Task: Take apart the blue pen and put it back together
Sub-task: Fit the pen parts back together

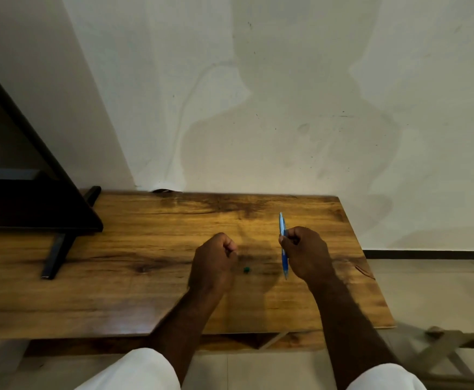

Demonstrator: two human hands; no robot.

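Blue pen (283, 243) pinched in right hand (306, 253) fingers, left hand (213, 263) seemingly fisted

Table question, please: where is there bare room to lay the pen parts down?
The table is bare between the monitor stand and the left hand, and along the near edge. It is crowded between the hands, where a small green piece lies, near the right hand holding the blue pen.

Wooden table (134, 291) against pale, stained wall (286, 94). Dark screen (19, 178) on black stand (57, 253) at table's left. Light tiled floor (441, 291), dark skirting (427, 254) at right. Dim, warm light.
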